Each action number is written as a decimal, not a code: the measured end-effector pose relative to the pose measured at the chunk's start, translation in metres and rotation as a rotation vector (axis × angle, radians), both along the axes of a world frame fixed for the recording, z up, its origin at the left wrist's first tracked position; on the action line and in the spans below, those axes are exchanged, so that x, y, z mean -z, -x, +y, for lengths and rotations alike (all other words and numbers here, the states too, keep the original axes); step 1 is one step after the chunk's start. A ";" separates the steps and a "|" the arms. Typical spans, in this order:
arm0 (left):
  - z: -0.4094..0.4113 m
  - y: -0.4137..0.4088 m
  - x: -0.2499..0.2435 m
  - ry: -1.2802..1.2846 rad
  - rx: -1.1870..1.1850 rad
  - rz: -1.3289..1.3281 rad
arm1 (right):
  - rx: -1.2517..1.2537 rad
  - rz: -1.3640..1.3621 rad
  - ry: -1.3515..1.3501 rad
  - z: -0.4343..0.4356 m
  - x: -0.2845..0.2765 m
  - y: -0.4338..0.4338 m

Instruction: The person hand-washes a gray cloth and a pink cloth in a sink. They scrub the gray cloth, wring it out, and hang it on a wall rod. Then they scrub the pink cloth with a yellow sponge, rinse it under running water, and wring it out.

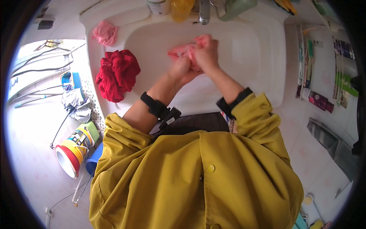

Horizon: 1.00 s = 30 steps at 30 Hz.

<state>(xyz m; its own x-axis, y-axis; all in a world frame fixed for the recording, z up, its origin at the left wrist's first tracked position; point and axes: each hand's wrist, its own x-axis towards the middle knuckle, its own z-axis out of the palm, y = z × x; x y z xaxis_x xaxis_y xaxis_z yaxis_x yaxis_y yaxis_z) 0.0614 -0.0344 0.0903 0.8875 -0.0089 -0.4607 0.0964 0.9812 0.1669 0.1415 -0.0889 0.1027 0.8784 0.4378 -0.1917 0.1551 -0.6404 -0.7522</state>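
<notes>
Both hands are together over the basin of a white sink [243,83], gripping a wet-looking pink cloth [187,50]. My left hand [183,68] holds the lower part, palm partly turned up. My right hand [206,54] is closed on the cloth's upper right, a bunch of it sticking out above the fist; this hand is slightly blurred. One end of the cloth reaches out to the left. On the sink's left ledge lie a crumpled red cloth [118,75] and, above it, a balled light pink cloth [105,33].
A chrome faucet [204,13] stands at the sink's back, between a yellow bottle [181,8] and a green bottle [236,8]. A white container [159,6] is farther left. Toothbrushes and a purple bottle [317,100] are at the right; stacked buckets [75,148] are at the lower left.
</notes>
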 end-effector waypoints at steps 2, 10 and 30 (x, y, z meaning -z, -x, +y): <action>-0.009 -0.004 -0.021 -0.029 0.022 0.060 | 0.150 0.017 -0.136 -0.001 0.020 -0.022; 0.012 0.004 0.056 0.003 -0.097 -0.081 | -0.247 -0.194 -0.255 -0.012 0.006 0.036; 0.031 0.021 0.077 -0.341 -0.013 0.214 | -0.280 -0.103 0.316 -0.050 0.131 -0.053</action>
